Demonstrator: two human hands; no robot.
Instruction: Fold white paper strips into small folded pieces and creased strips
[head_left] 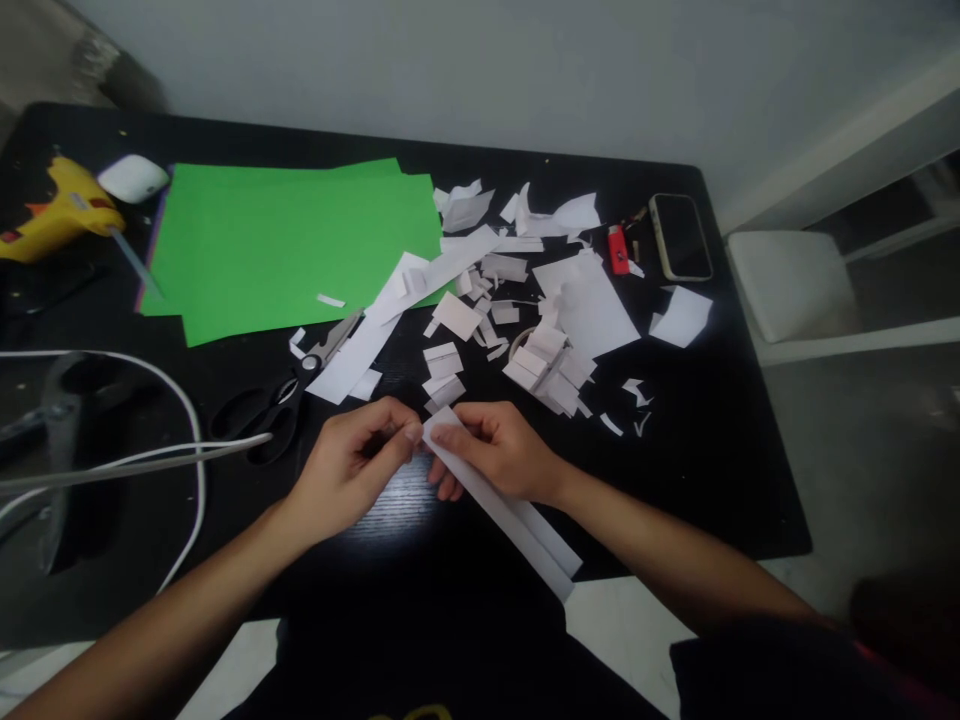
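My right hand (506, 450) is closed around a folded white paper strip (517, 520), its thumb pressed on the upper face. The strip slants down to the right, past the table's front edge, and its lengthwise fold parts into two layers at the low end. At the upper end, my left hand (364, 460) is closed, thumb and forefinger pinched at the strip's corner; the exact contact is small and partly hidden. Just beyond the hands lie small folded paper pieces (444, 375). Black-handled scissors (304, 375) rest open to the left, touching a long white strip (349, 355).
Green sheets (300, 240) lie at the back left, beside a yellow glue gun (64, 212) and a white case (133, 178). Paper scraps (551, 365) heap on a round container. A red lighter (618, 250) and phone (681, 237) lie right. White cables (199, 450) cross the left.
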